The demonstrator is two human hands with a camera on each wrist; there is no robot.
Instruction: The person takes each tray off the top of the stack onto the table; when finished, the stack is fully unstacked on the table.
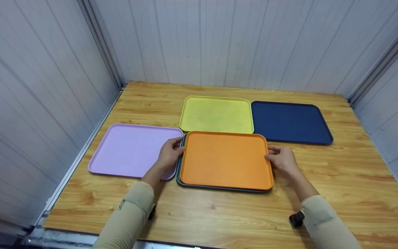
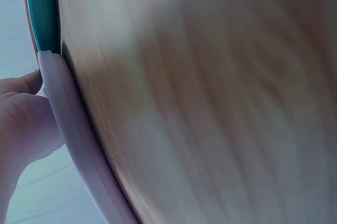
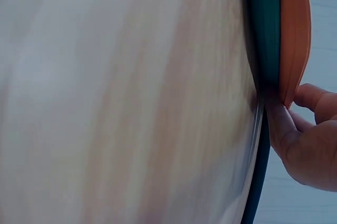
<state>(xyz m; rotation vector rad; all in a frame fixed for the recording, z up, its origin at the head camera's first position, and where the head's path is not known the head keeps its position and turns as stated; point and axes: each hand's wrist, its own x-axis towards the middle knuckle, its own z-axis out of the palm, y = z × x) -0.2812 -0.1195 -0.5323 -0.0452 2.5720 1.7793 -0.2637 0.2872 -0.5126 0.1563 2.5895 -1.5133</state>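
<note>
An orange tray [image 1: 226, 160] lies over a teal tray [image 1: 179, 175], whose rim shows along the left and front sides. My left hand [image 1: 168, 154] pinches the orange tray's left edge, above the purple tray's right part. At the opposite edge, my right hand [image 1: 283, 160] grips the orange tray between thumb and fingers. From the right wrist, the orange tray [image 3: 295, 29] is seen tilted slightly away from the teal tray [image 3: 265, 29], with the right hand [image 3: 313, 147] at its rim. In the left wrist view the purple rim [image 2: 68, 113] partly hides the left hand [image 2: 26, 124].
To the left lies a purple tray [image 1: 130, 148]. Behind the orange tray is a yellow tray [image 1: 216, 114], with a navy tray [image 1: 290, 122] beside it on the right. All are on a wooden table [image 1: 354, 180] with pale panel walls [image 1: 219, 41] at the back and sides.
</note>
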